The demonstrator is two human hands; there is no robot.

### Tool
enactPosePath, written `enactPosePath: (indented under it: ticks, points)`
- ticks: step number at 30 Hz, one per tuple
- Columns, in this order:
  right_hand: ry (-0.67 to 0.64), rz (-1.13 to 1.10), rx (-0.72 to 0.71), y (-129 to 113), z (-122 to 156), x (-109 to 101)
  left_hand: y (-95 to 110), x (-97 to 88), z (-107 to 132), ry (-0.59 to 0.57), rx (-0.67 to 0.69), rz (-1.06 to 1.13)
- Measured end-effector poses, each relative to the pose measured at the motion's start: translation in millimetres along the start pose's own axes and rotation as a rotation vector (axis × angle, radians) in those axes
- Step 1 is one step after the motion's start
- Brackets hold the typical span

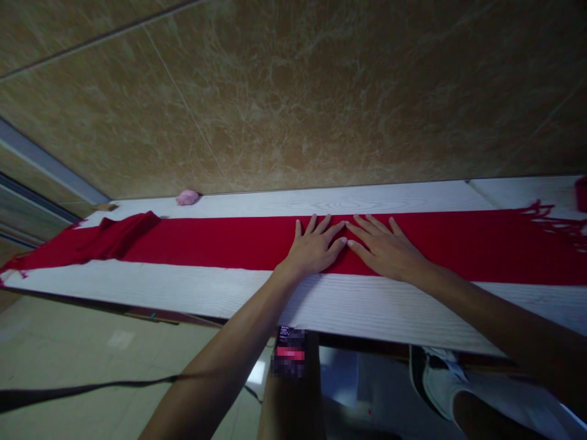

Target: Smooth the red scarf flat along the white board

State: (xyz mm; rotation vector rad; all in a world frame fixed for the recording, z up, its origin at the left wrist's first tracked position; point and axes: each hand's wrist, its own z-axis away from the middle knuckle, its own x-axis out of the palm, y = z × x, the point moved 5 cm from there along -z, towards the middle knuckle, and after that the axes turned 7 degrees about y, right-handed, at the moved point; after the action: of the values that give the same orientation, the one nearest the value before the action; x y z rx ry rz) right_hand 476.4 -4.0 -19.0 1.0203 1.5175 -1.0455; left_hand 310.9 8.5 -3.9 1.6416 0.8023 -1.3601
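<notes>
A long red scarf (220, 241) with fringed ends lies stretched along a white wooden tabletop (220, 287). Its middle and right part are flat, while the left part is bunched into folds. My left hand (314, 245) rests palm down on the middle of the scarf, fingers spread. Right beside it, my right hand (384, 247) also presses flat on the cloth with its fingers apart. The thumbs and index fingers of both hands nearly meet. Loose tassels show at the scarf's right end.
A small pink object (188, 197) sits at the back edge against the tan marbled wall (293, 91). A red item (581, 193) is cut off at the right. Below the front edge are a leg, a white shoe (440, 382) and a dark strap (92, 386).
</notes>
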Motion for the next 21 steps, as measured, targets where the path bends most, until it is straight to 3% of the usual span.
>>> enactPosePath:
  ticks: [21]
  points:
    - [0.022,0.013,-0.013,3.3,-1.1,4.7,0.7,-1.2,-0.4,0.026,0.001,0.045]
